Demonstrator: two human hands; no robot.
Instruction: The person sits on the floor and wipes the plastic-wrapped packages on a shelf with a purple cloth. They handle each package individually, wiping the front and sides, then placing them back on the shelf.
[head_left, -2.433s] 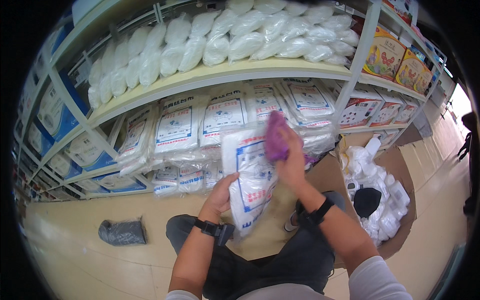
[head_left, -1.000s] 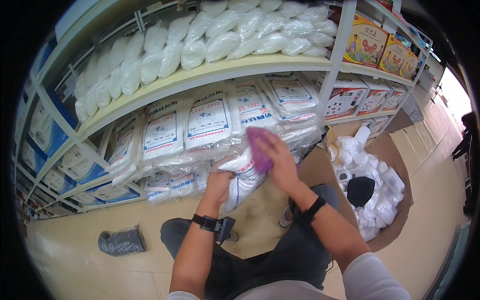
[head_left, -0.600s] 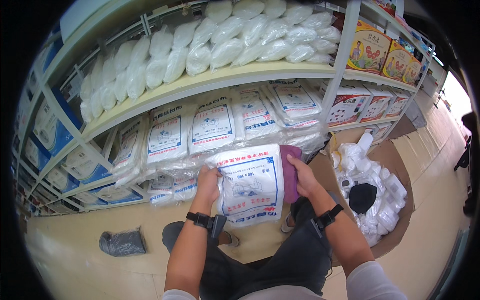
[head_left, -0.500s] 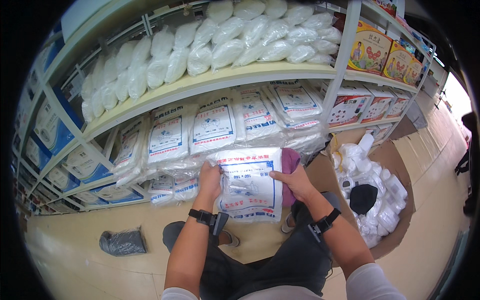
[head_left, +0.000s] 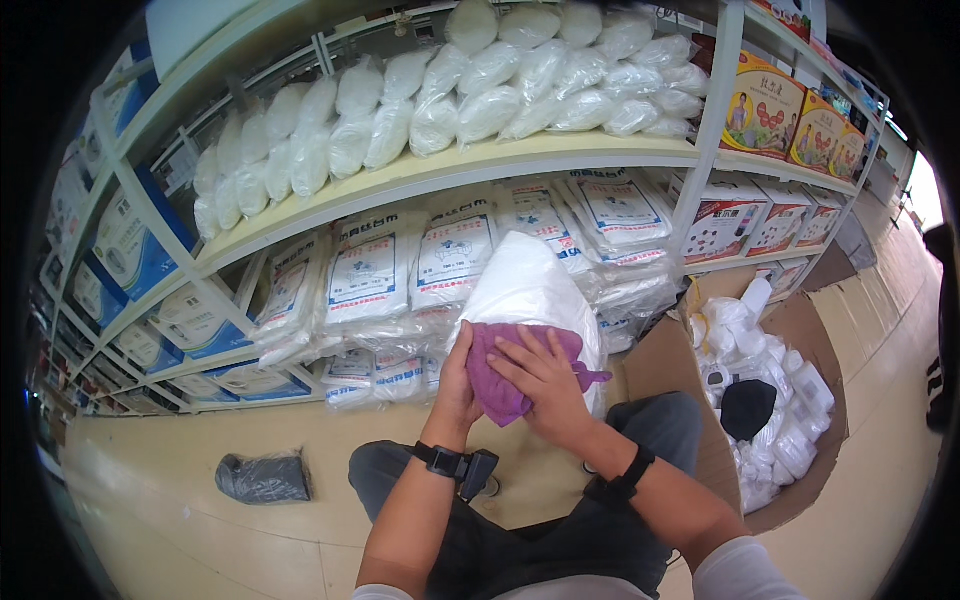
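- The pack is turned over: half a second ago its printed face was up, and now a plain white one shows, standing out in the centre of the frame, in front of the lower shelf.
- The cloth has moved too, from the pack's right edge to its near part, where it lies bunched, with a loose corner sticking out to the right.
- The left hand, just left of centre, appears closed on the pack's near left edge, its thumb beside the cloth; its other fingertips are hidden.
- The right hand, just right of the left one, has come across onto the cloth and holds it against the pack, fingers slightly spread over the top.
- As a judgement, this means that the work has passed from the printed face to the plain one; how much of that face is done cannot be told.
- The shelf packs, left of centre, lie in their row as before, print up.
- The carton at right, full of white wrapped things, and the grey bundle on the floor at lower left look untouched by the change.
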